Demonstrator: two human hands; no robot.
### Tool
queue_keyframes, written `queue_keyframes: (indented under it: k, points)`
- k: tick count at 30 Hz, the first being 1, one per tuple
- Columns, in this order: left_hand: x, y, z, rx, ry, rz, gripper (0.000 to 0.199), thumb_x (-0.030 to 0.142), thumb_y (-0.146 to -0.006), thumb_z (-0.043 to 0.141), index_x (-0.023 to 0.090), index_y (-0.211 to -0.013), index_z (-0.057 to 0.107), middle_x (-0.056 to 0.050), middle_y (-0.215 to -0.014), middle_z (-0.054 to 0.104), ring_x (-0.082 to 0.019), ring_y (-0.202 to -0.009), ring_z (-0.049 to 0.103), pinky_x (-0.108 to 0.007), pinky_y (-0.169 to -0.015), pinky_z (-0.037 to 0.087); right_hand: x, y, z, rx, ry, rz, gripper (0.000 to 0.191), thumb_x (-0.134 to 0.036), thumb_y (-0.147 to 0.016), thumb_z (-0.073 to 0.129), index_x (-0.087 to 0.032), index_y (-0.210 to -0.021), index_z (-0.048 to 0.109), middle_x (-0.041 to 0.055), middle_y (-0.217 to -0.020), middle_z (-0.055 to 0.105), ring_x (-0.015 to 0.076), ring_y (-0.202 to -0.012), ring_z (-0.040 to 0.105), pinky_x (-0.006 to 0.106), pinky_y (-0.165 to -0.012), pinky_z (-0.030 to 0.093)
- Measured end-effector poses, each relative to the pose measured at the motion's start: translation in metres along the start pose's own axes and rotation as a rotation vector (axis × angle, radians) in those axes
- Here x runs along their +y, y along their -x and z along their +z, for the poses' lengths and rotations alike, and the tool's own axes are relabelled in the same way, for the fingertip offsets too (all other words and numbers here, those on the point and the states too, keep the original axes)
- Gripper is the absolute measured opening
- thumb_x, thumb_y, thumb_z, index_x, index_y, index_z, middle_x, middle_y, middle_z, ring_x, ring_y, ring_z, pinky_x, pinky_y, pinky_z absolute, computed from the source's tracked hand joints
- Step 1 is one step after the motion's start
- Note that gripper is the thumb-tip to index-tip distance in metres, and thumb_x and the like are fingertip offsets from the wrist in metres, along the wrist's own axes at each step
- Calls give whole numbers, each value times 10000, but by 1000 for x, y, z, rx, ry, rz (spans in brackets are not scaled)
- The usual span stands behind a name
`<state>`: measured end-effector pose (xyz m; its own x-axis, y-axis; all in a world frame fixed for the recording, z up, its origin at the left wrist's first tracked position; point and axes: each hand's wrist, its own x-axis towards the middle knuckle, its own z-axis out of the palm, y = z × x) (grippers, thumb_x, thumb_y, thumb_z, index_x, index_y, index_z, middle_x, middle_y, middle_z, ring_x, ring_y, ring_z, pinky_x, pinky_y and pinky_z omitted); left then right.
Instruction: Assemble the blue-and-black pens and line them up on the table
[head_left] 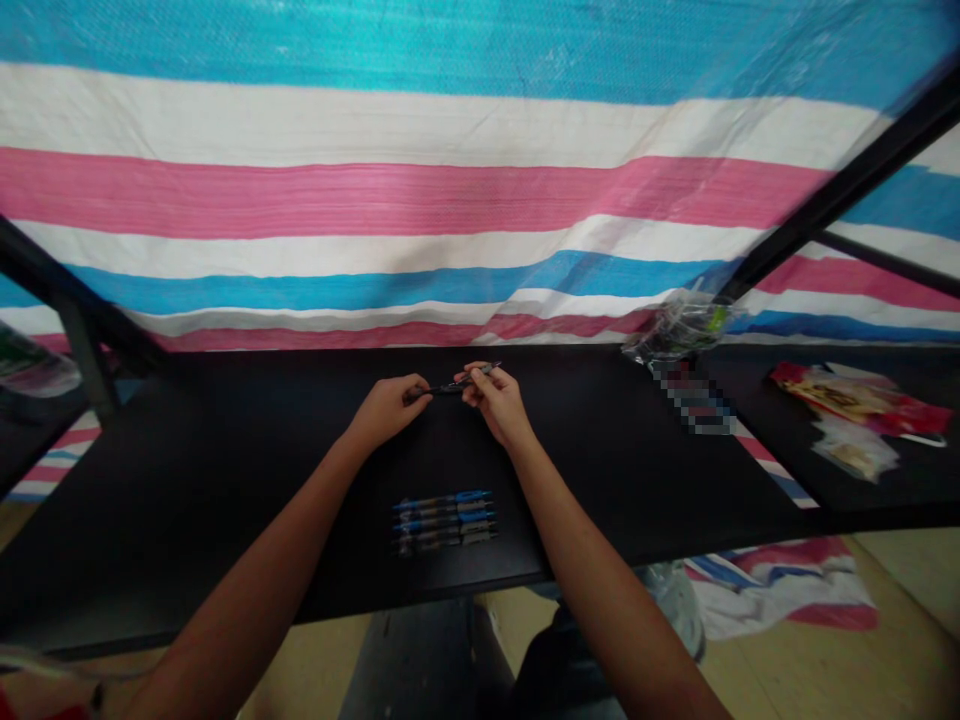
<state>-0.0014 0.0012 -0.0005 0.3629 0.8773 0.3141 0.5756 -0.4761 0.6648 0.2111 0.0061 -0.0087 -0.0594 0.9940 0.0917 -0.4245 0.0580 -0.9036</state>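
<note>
Over the black table, my left hand (390, 405) and my right hand (496, 398) are close together, both with fingers pinched. A thin dark pen (448, 390) runs between them, its left end in the left fingertips and its other end at the right fingers. A slim pen-like end with a greyish side sticks up past the right thumb; whether it belongs to the same pen, I cannot tell. Nearer to me, below the hands, several pens (444, 520) lie side by side in a row, some with blue and some with grey parts.
The black table (600, 500) meets a striped plastic sheet (375, 195) at the back. Clear plastic wrapping (679, 325) and a pixelated phone-like object (694, 398) are at the right. On the neighbouring table lie a red packet (862, 398) and a small clear bag (855, 448). Dark metal bars flank both sides.
</note>
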Motion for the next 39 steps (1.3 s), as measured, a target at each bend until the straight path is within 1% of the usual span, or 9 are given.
queue_keyframes:
  k: [5,11,18,22,28,34,39]
  points:
    - [0,0,0,2,-6,-11,128,288,-870,645,185,-936,683,16,-741,678,-115,-604,562,-230,-600,397,0,1,1,-14,3,12,308,-418,-749,803,-197,-930,689,64,-886,771,103,-555,608,226,-480,405]
    - [0,0,-1,2,-18,-6,119,285,-871,640,185,-920,682,16,-730,669,-117,-606,562,-232,-599,395,0,0,0,6,-34,-1,295,-409,-749,808,-198,-926,703,54,-878,770,93,-572,614,207,-491,414]
    - [0,1,0,-5,-26,8,125,298,-883,631,183,-910,673,9,-739,672,-123,-623,577,-235,-609,403,0,3,2,-49,-9,46,293,-404,-745,812,-199,-926,708,53,-897,769,99,-593,623,219,-516,430]
    - [0,1,-1,-9,-35,20,142,306,-904,607,184,-913,680,3,-745,678,-126,-622,577,-238,-604,399,0,3,3,-52,-2,50,303,-408,-737,817,-197,-922,704,54,-894,770,107,-604,637,221,-516,424]
    - [5,1,-1,-22,-41,34,191,317,-931,568,178,-924,699,0,-721,670,-128,-606,572,-242,-597,389,-1,4,3,-70,-1,66,316,-414,-737,817,-199,-938,702,60,-923,772,123,-646,665,230,-539,451]
    - [7,1,-1,-25,-35,41,236,336,-944,552,178,-965,726,-20,-775,710,-135,-616,590,-248,-607,408,-3,7,5,-129,10,108,305,-402,-747,814,-198,-951,715,66,-960,772,135,-712,708,225,-586,473]
    - [8,2,-2,-13,-19,60,243,341,-949,551,184,-1004,729,-26,-827,728,-134,-636,603,-244,-624,421,-1,6,3,-137,-1,144,320,-424,-753,812,-202,-966,722,71,-1002,776,146,-740,729,219,-593,487]
